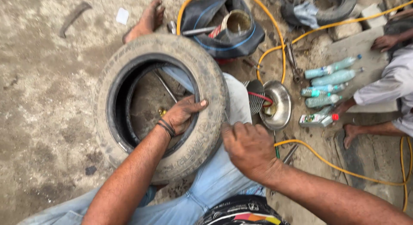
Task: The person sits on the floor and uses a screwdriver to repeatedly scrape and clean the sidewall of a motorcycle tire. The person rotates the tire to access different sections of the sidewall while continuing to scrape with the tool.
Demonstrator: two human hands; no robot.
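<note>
Matt, dusty rubber tyre (202, 79); shiny dented metal bowl (282, 102); glossy yellow plastic hose (344, 169); clear plastic bottles (331, 76); rough dirt ground (43, 100).

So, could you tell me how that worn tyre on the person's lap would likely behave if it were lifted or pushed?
The tyre probably feels heavy and stiff: its thick rubber wall holds a round shape under the left hand. Being round, it would likely roll if stood upright. Its dusty, ribbed tread should grip rather than slip.

Roadside tyre workshop: tyres (159, 104), air hose (275, 48)
</note>
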